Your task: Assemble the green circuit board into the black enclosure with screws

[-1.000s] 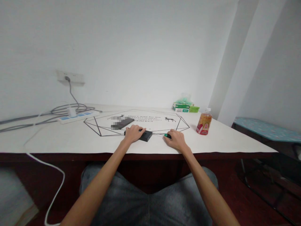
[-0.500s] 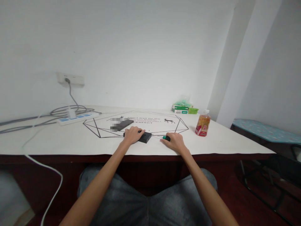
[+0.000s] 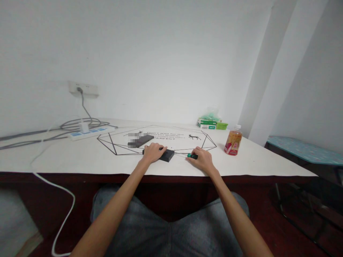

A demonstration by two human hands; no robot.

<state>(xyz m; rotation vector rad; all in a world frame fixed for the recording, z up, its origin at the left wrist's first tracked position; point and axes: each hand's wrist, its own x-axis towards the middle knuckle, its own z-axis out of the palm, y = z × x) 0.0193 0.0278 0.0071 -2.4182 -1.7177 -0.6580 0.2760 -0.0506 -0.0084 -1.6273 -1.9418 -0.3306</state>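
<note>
My left hand [image 3: 152, 152] lies curled over the left end of a flat black box [image 3: 166, 155] on the white table [image 3: 80, 160]. My right hand [image 3: 201, 159] is closed round a small screwdriver with a green and black handle [image 3: 192, 156]; its thin shaft points left toward the black box. A second, longer dark slab [image 3: 142, 140] lies just behind the box, apart from both hands.
A bottle of orange drink [image 3: 233, 139] stands to the right. Green and white boxes [image 3: 211, 124] sit at the back by the wall. A white power strip [image 3: 87, 133] with grey cables lies at the back left; a white cord hangs over the front edge.
Both hands keep their places on the box and the screwdriver. Only the view has shifted slightly.
</note>
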